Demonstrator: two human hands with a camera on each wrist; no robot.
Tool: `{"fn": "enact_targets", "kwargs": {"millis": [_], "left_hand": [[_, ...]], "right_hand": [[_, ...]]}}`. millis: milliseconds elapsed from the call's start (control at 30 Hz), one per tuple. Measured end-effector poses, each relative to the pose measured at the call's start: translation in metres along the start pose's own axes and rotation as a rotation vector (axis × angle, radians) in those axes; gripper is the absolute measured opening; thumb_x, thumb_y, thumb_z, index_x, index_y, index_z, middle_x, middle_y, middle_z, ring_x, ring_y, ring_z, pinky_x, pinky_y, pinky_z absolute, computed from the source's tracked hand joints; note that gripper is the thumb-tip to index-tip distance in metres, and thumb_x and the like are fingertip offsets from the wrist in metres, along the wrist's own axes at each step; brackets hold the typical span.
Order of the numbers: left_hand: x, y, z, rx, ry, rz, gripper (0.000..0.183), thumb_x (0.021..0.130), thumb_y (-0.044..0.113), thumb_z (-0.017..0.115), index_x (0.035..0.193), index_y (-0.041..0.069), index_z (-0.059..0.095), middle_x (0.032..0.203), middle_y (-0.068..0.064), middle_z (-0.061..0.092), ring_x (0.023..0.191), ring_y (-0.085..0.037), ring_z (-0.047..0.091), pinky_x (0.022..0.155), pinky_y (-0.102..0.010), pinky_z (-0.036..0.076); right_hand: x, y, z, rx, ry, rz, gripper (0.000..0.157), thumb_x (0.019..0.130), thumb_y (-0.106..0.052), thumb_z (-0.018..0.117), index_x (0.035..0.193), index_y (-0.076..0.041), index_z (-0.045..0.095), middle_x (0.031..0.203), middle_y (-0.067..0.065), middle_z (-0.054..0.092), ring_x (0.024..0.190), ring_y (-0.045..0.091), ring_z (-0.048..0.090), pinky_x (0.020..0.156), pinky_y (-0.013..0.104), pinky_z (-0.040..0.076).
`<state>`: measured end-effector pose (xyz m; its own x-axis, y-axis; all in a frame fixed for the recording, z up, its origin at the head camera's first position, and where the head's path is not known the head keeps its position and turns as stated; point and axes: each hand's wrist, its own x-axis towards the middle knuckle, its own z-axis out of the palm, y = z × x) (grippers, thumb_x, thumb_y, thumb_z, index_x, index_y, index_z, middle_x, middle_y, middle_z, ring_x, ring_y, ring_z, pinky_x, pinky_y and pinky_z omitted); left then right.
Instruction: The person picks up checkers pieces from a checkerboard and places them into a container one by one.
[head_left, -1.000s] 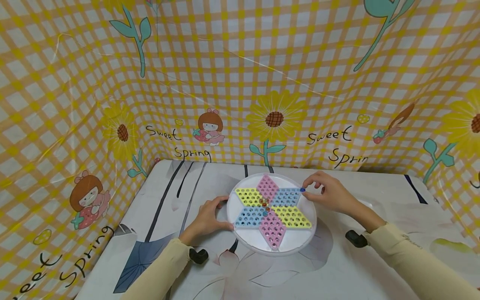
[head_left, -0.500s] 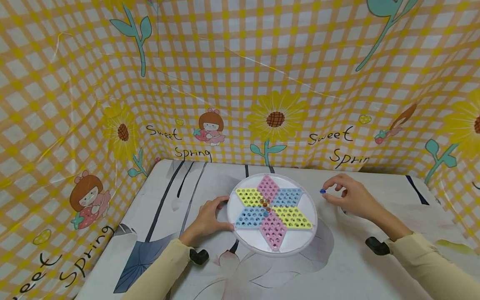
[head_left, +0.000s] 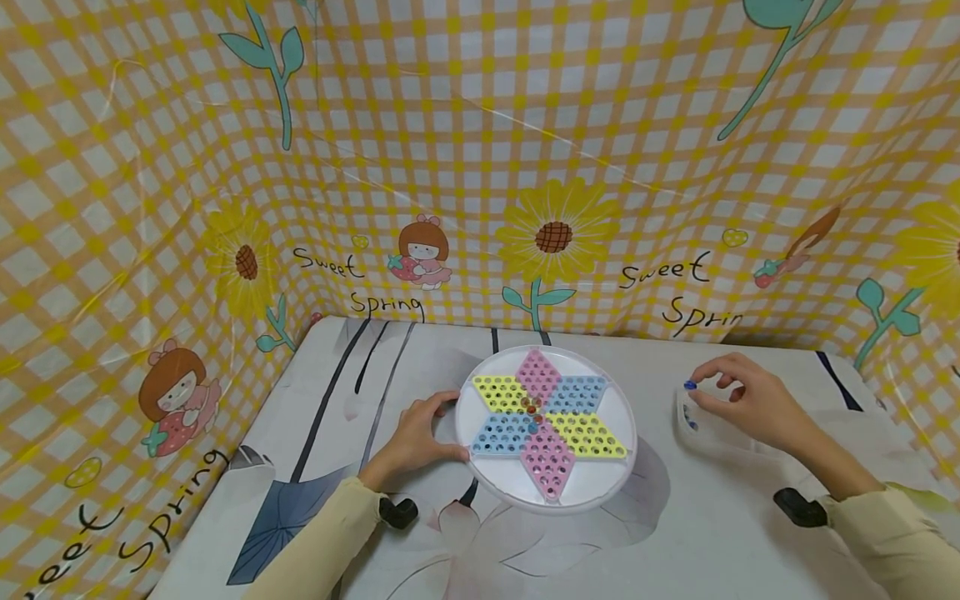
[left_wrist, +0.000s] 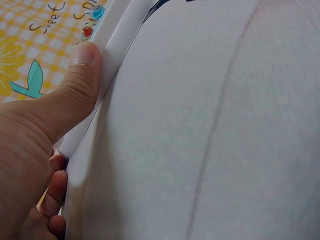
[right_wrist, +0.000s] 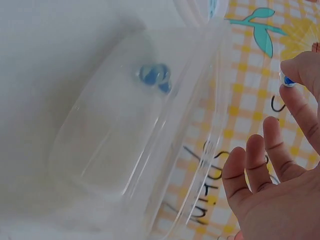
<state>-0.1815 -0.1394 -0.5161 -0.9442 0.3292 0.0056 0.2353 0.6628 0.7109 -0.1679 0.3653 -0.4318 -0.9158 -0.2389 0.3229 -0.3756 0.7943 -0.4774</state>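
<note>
A round white Chinese checkers board (head_left: 600, 479) with a pink, yellow and blue star lies on the table. Several marbles (head_left: 532, 409) sit around its centre, red and blue among them. My left hand (head_left: 412, 435) grips the board's left edge; in the left wrist view the thumb (left_wrist: 84, 75) presses on the rim. Off to the right, my right hand (head_left: 750, 404) pinches a blue marble (right_wrist: 288, 81) between thumb and index finger, other fingers loosely bent. It is over the near side of a clear plastic container (right_wrist: 95, 140), which holds a few blue marbles (right_wrist: 154, 75).
A printed cloth covers the table (head_left: 570, 550). Behind and to the left, a yellow checked curtain (head_left: 450, 150) with sunflowers closes off the space. The right hand and forearm hide part of the container in the head view.
My right hand has carried the blue marble from the board's upper right edge rightward to the clear container. The left hand and board have stayed in place.
</note>
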Motion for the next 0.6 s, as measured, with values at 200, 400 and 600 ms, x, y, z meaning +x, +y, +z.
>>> {"fn": "enact_targets", "kwargs": {"millis": [200, 400, 600], "left_hand": [[0.0, -0.001, 0.001, 0.001, 0.004, 0.002, 0.097, 0.068, 0.043, 0.096, 0.151, 0.021, 0.049, 0.121, -0.006, 0.057, 0.106, -0.021, 0.047, 0.088, -0.043, 0.038], [0.0, -0.001, 0.001, -0.003, -0.001, -0.002, 0.097, 0.068, 0.043, 0.096, 0.151, 0.022, 0.049, 0.121, -0.005, 0.056, 0.105, -0.021, 0.046, 0.088, -0.043, 0.038], [0.001, -0.002, 0.002, -0.005, 0.002, -0.001, 0.098, 0.068, 0.043, 0.096, 0.151, 0.023, 0.049, 0.122, -0.005, 0.056, 0.106, -0.021, 0.046, 0.088, -0.043, 0.039]], "right_hand": [[-0.006, 0.01, -0.004, 0.027, 0.02, 0.003, 0.019, 0.087, -0.013, 0.083, 0.101, -0.018, 0.072, 0.112, 0.004, 0.06, 0.086, -0.003, 0.045, 0.064, 0.017, 0.045], [-0.009, 0.016, -0.004, 0.032, 0.031, 0.007, 0.018, 0.087, -0.013, 0.083, 0.101, -0.018, 0.072, 0.111, 0.002, 0.06, 0.086, -0.001, 0.047, 0.065, 0.015, 0.044], [-0.006, 0.021, -0.005, -0.01, 0.0, 0.077, 0.016, 0.089, -0.019, 0.082, 0.102, -0.015, 0.073, 0.116, 0.013, 0.062, 0.091, 0.023, 0.057, 0.066, 0.026, 0.047]]}}
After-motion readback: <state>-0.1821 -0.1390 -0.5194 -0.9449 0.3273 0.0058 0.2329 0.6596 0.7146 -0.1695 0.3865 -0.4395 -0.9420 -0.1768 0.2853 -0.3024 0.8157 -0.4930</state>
